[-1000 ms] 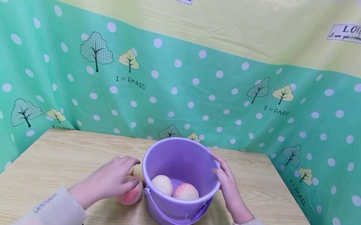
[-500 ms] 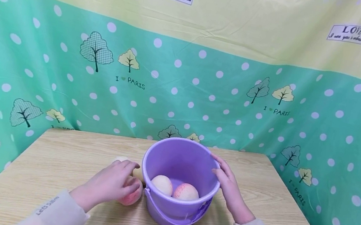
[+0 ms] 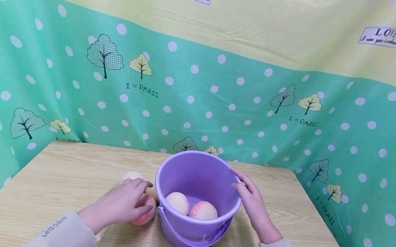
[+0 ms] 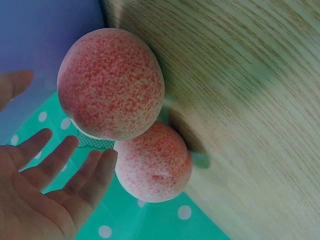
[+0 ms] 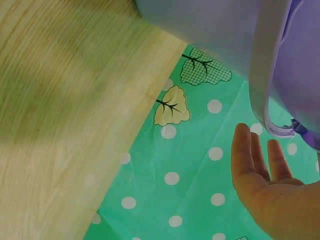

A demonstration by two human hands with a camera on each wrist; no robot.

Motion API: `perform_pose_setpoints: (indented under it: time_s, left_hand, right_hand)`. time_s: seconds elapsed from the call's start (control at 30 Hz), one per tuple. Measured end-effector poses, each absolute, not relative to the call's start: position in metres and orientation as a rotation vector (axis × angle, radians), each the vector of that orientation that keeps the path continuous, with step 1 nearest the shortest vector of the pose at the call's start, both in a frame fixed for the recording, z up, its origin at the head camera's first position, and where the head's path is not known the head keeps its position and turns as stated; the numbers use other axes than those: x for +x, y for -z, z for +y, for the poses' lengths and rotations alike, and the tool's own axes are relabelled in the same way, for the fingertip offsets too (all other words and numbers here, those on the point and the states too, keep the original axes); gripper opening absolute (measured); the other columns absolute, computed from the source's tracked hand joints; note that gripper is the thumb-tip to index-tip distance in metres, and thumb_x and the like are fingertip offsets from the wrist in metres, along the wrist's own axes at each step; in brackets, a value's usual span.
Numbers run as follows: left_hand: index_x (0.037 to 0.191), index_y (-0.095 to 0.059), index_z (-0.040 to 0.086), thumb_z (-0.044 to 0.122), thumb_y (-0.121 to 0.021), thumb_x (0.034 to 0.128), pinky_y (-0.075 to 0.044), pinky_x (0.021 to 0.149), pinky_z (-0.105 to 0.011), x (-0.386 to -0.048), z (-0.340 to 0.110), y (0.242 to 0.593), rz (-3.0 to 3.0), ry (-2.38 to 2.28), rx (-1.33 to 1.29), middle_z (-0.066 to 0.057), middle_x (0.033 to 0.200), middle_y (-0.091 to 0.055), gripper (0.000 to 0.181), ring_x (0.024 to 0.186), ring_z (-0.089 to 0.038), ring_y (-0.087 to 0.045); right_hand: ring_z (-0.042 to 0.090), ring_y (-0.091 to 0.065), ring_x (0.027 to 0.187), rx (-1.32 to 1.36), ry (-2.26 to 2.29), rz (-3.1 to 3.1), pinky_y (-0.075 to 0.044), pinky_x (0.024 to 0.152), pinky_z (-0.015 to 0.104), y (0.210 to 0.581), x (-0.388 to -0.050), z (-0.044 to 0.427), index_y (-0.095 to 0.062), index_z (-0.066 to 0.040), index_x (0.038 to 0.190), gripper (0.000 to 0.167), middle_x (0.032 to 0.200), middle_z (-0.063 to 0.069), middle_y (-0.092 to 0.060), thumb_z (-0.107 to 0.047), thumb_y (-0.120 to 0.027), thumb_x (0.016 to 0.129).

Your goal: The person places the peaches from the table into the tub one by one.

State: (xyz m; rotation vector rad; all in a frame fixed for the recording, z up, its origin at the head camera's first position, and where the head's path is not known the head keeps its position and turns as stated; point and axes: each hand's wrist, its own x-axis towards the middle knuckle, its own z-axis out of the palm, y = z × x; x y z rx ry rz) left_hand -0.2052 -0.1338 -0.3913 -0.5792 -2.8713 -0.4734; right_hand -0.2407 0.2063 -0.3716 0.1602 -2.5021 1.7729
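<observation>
A purple bucket [image 3: 190, 230] stands upright on the table, with two peaches inside: a pale one [image 3: 177, 202] and a pink-speckled one [image 3: 204, 211]. My left hand [image 3: 119, 202] hovers over a red peach [image 3: 146, 215] left of the bucket. In the left wrist view its fingers are spread and not wrapped around that peach [image 4: 111, 84] or the other peach [image 4: 154, 162]. A pale peach [image 3: 131, 177] shows behind the hand, and a yellowish surface is partly hidden near the bucket. At the bucket's right rim, my right hand [image 3: 254, 208] rests extended fingers.
The wooden table [image 3: 69, 176] surrounds the bucket. A green dotted curtain [image 3: 202, 98] closes in the back and sides. The bucket's handle [image 3: 183, 240] hangs down in front.
My left hand has shifted slightly to the right and down, uncovering the pale peach behind it. The bucket and my right hand stay nearly still.
</observation>
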Motion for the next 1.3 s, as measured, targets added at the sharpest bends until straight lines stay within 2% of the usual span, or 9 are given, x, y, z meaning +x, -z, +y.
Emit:
perform_pose_setpoints:
  time_s: [0.1,0.27,0.47,0.57,0.77,1.0,1.3]
  left_hand:
    - [0.121,-0.061,0.005,0.035,-0.072,0.0867,-0.050,0.095,-0.047,-0.206,-0.134,0.393,-2.876,0.475,-0.581,-0.012,0.119,-0.065,0.046,0.106,-0.032,-0.061]
    - [0.121,-0.062,0.005,0.035,-0.072,0.0861,-0.050,0.094,-0.046,-0.208,-0.133,0.397,-2.895,0.481,-0.572,-0.012,0.119,-0.065,0.047,0.104,-0.030,-0.061]
    - [0.121,-0.062,0.004,0.035,-0.074,0.0841,-0.050,0.094,-0.044,-0.208,-0.133,0.400,-2.922,0.488,-0.551,-0.011,0.119,-0.064,0.049,0.101,-0.029,-0.060]
    - [0.122,-0.062,0.004,0.035,-0.074,0.0834,-0.050,0.091,-0.043,-0.208,-0.133,0.402,-2.928,0.470,-0.549,-0.011,0.119,-0.064,0.051,0.099,-0.028,-0.059]
    - [0.124,-0.062,0.004,0.035,-0.072,0.0830,-0.050,0.093,-0.044,-0.207,-0.133,0.407,-2.937,0.499,-0.554,-0.012,0.121,-0.063,0.053,0.104,-0.030,-0.060]
    - [0.125,-0.061,0.004,0.039,-0.073,0.0820,-0.052,0.093,-0.049,-0.205,-0.133,0.413,-2.931,0.471,-0.574,-0.018,0.122,-0.061,0.057,0.105,-0.037,-0.061]
    - [0.125,-0.061,0.004,0.038,-0.075,0.0813,-0.053,0.090,-0.053,-0.206,-0.132,0.417,-2.918,0.478,-0.592,-0.020,0.121,-0.060,0.058,0.102,-0.039,-0.062]
  right_hand:
    - [0.024,-0.054,0.109,0.137,-1.722,-2.515,-0.045,0.094,0.033,0.370,-0.241,0.206,-0.055,-0.015,0.142,0.048,0.138,0.014,-0.052,-0.019,-0.055,0.094]
    - [0.020,-0.052,0.102,0.110,-1.685,-2.531,-0.046,0.087,0.029,0.368,-0.243,0.206,-0.058,-0.016,0.139,0.047,0.121,0.014,-0.052,-0.019,-0.057,0.092]
    - [0.014,-0.057,0.075,0.129,-1.772,-2.495,-0.048,0.064,0.025,0.367,-0.241,0.207,-0.056,-0.013,0.140,0.048,0.095,0.009,-0.058,-0.016,-0.057,0.093]
    - [0.013,-0.059,0.073,0.133,-1.830,-2.481,-0.050,0.062,0.025,0.367,-0.240,0.208,-0.055,-0.013,0.141,0.049,0.099,0.012,-0.062,-0.015,-0.055,0.093]
    - [0.018,-0.066,0.087,0.142,-1.934,-2.451,-0.057,0.069,0.029,0.367,-0.239,0.208,-0.050,-0.013,0.145,0.051,0.119,0.025,-0.061,-0.014,-0.052,0.095]
    - [0.025,-0.067,0.099,0.143,-1.973,-2.439,-0.059,0.074,0.033,0.367,-0.237,0.208,-0.047,-0.013,0.147,0.052,0.129,0.028,-0.057,-0.015,-0.051,0.096]
    - [0.021,-0.068,0.090,0.148,-1.994,-2.447,-0.058,0.066,0.031,0.368,-0.236,0.208,-0.045,-0.015,0.149,0.053,0.132,0.029,-0.057,-0.016,-0.050,0.096]
